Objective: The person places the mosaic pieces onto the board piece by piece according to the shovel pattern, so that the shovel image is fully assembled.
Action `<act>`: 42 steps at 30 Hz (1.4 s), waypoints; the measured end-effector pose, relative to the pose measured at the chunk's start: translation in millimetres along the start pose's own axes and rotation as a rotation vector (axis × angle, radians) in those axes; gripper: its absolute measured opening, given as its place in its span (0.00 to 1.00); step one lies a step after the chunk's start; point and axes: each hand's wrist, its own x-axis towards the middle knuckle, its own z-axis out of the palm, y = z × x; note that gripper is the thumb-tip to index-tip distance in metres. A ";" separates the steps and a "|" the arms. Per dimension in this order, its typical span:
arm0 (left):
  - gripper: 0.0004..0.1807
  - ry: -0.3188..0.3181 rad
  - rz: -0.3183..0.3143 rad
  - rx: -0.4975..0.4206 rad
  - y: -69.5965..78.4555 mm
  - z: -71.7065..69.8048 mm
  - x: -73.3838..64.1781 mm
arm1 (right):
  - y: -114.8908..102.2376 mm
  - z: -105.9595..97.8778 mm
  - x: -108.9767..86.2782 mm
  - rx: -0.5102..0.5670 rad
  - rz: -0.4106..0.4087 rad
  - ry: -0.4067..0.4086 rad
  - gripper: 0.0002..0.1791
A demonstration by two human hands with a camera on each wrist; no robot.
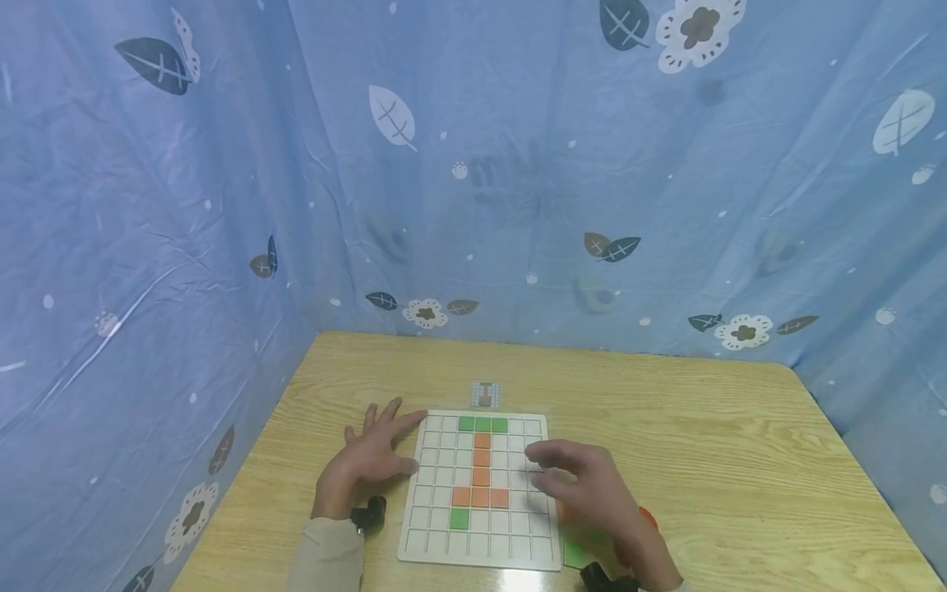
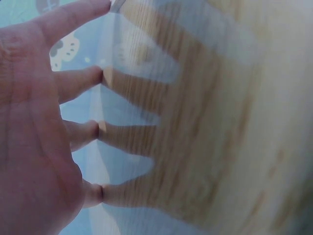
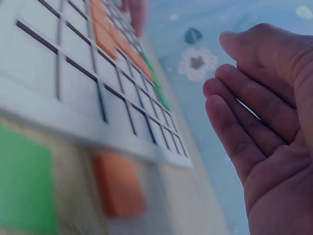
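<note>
A white grid board (image 1: 521, 521) lies on the table. Three green tiles (image 1: 482, 424) sit in its far row, with several orange tiles (image 1: 481, 476) below them in an upside-down T. Another green tile (image 1: 459, 518) sits near the lower left. My left hand (image 1: 373, 450) rests at the board's left edge, fingers spread, thumb and index finger touching the border. Over the right edge hovers my right hand (image 1: 588, 485), holding nothing, its fingers loosely bent in the right wrist view. Beneath it lie a loose orange tile (image 3: 117, 183) and a loose green tile (image 3: 24, 181).
A small card (image 1: 485, 395) with a grid picture lies just beyond the board. Partly hidden by the right forearm is a red rounded object (image 1: 649, 518). A blue patterned curtain (image 1: 518, 205) hangs around the wooden table (image 1: 703, 444).
</note>
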 end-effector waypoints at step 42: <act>0.48 0.006 0.026 -0.004 -2.3 0.3 0.3 | 33.9 -24.8 -47.8 -0.104 0.120 0.016 0.19</act>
